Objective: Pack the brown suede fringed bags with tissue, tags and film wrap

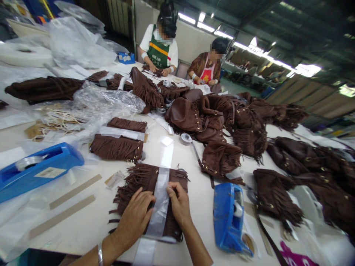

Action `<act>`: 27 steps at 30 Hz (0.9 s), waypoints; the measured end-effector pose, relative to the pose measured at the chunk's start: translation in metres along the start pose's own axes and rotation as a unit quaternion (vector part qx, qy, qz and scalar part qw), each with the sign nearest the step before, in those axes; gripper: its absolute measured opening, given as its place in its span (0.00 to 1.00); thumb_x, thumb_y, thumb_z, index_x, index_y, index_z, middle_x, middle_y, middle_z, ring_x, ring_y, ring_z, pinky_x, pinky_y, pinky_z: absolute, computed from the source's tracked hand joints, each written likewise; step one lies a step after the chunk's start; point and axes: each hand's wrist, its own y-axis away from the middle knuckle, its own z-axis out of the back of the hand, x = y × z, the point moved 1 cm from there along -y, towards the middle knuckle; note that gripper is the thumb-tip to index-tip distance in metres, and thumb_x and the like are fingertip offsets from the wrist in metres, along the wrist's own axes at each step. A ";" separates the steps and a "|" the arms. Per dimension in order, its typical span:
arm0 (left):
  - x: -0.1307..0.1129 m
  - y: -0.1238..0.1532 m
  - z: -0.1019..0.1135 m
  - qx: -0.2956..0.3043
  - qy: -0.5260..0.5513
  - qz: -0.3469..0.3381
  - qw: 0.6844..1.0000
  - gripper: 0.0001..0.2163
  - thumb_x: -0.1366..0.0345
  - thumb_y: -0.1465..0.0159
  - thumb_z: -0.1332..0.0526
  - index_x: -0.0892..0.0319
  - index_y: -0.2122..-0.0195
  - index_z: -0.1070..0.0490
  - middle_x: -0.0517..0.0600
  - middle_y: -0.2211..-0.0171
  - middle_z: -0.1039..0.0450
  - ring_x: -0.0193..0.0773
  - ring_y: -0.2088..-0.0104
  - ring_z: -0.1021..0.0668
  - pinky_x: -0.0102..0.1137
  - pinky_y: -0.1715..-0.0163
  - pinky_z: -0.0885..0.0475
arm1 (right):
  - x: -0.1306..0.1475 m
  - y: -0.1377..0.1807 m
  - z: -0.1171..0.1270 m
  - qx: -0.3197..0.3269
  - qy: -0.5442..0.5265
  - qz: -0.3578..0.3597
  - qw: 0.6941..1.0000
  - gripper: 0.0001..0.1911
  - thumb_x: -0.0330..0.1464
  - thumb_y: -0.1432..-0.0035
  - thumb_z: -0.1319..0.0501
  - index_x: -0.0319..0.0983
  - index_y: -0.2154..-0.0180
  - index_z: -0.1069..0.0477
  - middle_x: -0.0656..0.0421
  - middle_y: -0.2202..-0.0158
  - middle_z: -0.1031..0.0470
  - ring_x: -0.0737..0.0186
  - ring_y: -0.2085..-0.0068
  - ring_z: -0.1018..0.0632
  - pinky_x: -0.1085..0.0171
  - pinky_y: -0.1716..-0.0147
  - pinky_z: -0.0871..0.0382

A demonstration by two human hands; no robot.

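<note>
Head view: one brown fringed bag flat on white table, one translucent strip across. Left hand: fingers loosely spread, resting on bag. Right hand: fingers curled at strip's edge, hold unclear. Two blue tape dispensers flanking.

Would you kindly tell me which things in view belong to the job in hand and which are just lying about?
Job in hand:
brown fringed piece, under the left hand and right hand
translucent strip lying across it
probably the blue dispenser, right of the hands, untouched

Apparently lying about:
two grey-brown strips, left
crumpled clear plastic
purple piece, lower right
</note>
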 end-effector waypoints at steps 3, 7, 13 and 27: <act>0.001 -0.003 -0.002 -0.003 0.025 0.019 0.999 0.05 0.70 0.33 0.45 0.54 0.59 0.33 0.47 0.59 0.26 0.39 0.53 0.24 0.51 0.35 0.41 | 0.001 -0.001 0.000 0.000 0.001 0.004 1.000 0.08 0.36 0.35 0.44 0.42 0.62 0.28 0.60 0.62 0.24 0.61 0.59 0.24 0.65 0.57 0.34; 0.001 -0.003 0.000 0.006 0.055 0.030 0.998 0.04 0.66 0.31 0.47 0.54 0.61 0.33 0.47 0.61 0.26 0.39 0.57 0.24 0.53 0.37 0.39 | 0.003 -0.002 0.001 -0.019 0.013 0.013 1.000 0.07 0.36 0.36 0.43 0.41 0.65 0.29 0.61 0.65 0.27 0.62 0.61 0.26 0.66 0.59 0.34; 0.003 0.001 0.001 0.019 0.057 0.031 0.998 0.03 0.67 0.32 0.46 0.54 0.61 0.33 0.48 0.60 0.26 0.39 0.55 0.24 0.54 0.36 0.40 | 0.005 -0.007 -0.002 -0.021 0.015 -0.005 1.000 0.07 0.36 0.38 0.41 0.42 0.66 0.26 0.61 0.67 0.26 0.62 0.64 0.26 0.65 0.62 0.34; 0.014 0.006 -0.005 -0.032 0.060 0.026 0.997 0.20 0.69 0.35 0.43 0.54 0.41 0.37 0.50 0.55 0.22 0.42 0.47 0.23 0.49 0.37 0.35 | 0.021 -0.012 -0.013 -0.069 0.112 -0.080 0.988 0.08 0.34 0.43 0.37 0.42 0.60 0.28 0.62 0.69 0.23 0.61 0.67 0.23 0.63 0.63 0.32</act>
